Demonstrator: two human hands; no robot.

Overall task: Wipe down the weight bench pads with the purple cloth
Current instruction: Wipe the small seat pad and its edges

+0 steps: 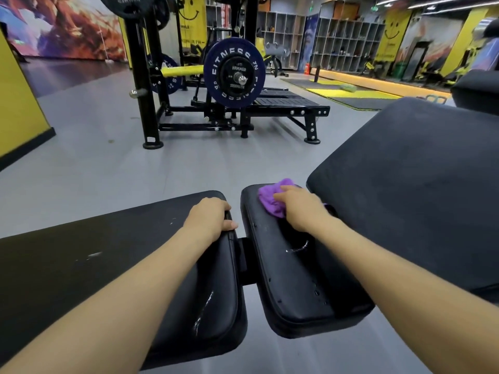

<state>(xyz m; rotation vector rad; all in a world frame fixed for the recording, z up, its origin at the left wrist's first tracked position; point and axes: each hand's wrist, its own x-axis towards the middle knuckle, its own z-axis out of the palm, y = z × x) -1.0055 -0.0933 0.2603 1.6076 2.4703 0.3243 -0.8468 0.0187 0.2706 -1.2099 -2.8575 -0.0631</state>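
Three black bench pads lie below me: a long left pad (81, 252), a narrow middle seat pad (291, 279) and a large tilted back pad (410, 190) on the right. A bunched purple cloth (271, 201) sits at the far end of the middle pad. My right hand (299, 209) grips the cloth against that pad. My left hand (210, 218) holds the far right corner of the left pad, fingers curled over its edge. Wet streaks show on the left and middle pads.
Grey gym floor (108, 163) spreads ahead. A black weight machine (145, 85) with a large blue plate (233, 72) stands a few steps in front. Yellow and black mats (348, 95), shelving (348, 44) and mirrors line the back right. A yellow wall (19, 95) is at left.
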